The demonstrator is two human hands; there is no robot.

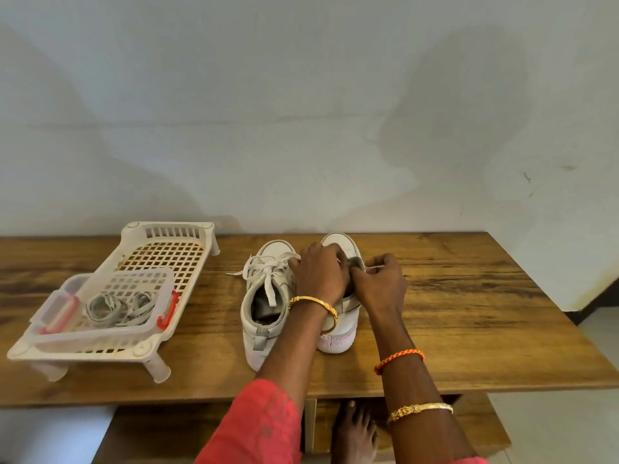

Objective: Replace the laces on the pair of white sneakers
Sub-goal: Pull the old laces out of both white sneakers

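Note:
Two white sneakers stand side by side on the wooden table (469,306), toes toward the wall. The left sneaker (268,296) has its white lace (268,272) tied in a loose bow. Both hands work over the right sneaker (338,333). My left hand (318,272) is curled over its tongue area, covering the eyelets. My right hand (382,283) pinches a thin white lace end (373,267) at the sneaker's right side. Several coiled grey-white laces (115,308) lie in a clear plastic box (100,329) at the left.
The clear box with red clips sits on a cream plastic lattice rack (167,249) with short legs at the table's left. A white wall stands just behind the table. A bare foot (355,430) shows below the table's front edge.

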